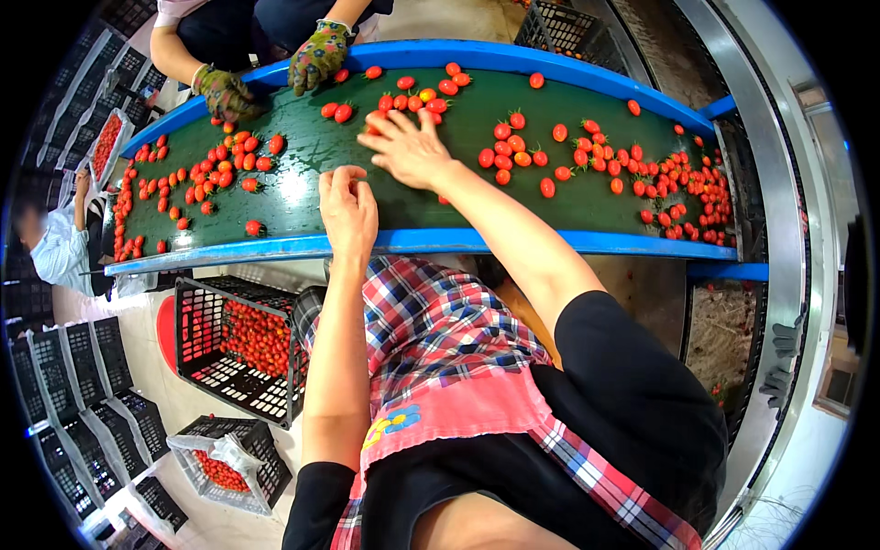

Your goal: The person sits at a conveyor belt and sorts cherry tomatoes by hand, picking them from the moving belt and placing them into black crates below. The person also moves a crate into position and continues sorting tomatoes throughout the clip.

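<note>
Small oval red tomatoes point(502, 149) lie scattered in groups over a wet green conveyor belt point(412, 206) with blue side rails. My right hand point(409, 148) is spread over the middle of the belt, its fingertips at a cluster of tomatoes; a tomato shows partly beneath the fingers, and whether they grip it is unclear. Nearer the close rail, my left hand point(349, 206) hovers with its fingers curled; what is inside the curl, if anything, is hidden. Left of it lies a denser group of tomatoes point(223, 165), and more crowd the belt's right end.
Across the belt, a co-worker's patterned gloves point(320, 58) rest at the far rail. Below the near rail stands a black plastic crate point(237, 282) holding tomatoes, beside a lined crate point(265, 457). Stacked crates point(75, 371) and another person point(62, 240) are at left. A metal frame point(784, 206) runs along the right.
</note>
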The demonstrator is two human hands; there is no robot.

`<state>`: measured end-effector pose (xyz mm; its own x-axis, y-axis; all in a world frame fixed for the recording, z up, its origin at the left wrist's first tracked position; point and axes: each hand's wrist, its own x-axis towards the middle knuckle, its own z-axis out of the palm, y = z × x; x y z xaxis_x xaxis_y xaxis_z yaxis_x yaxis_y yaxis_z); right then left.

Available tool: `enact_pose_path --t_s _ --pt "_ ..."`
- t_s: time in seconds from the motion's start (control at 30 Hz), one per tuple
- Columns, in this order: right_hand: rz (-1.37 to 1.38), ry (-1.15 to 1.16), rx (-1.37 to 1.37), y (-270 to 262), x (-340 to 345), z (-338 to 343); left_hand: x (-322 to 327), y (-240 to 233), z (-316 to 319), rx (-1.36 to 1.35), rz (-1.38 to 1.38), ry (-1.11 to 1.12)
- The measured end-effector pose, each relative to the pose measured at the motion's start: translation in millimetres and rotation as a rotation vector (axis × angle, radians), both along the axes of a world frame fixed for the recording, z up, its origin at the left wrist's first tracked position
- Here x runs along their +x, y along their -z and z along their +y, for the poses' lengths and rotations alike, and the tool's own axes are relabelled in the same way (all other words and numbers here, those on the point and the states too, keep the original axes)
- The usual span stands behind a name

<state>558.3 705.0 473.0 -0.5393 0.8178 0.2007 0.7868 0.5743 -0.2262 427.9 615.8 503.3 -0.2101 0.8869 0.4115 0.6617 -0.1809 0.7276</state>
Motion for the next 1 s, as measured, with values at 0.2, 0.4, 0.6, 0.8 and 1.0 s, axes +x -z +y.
enact_pose_path --t_s 0.2,0.4,0.6,0.8,1.0 --pt "-0.036 0.382 -0.286 -12.6 38.4 10.6 -6.1 -2.0 0.8 -0.023 -0.115 -0.017" --pt "0.182 0.357 -0.147 -23.0 55.5 27.0 -1.0 -8.4 4.2 -0.033 -0.147 -0.02" --pt "-0.101 -0.371 -0.072 -11.4 49.3 -42.0 -5.7 2.9 5.9 0.001 -0.163 -0.039" --pt "-0.202 -0.237 0.032 -18.5 140.6 -64.6 0.3 -6.7 4.3 -0.055 -0.154 -0.034" --pt "-0.171 0.44 0.033 -17.6 211.7 -49.9 -3.6 -3.8 3.8 -0.043 -0.116 -0.027"
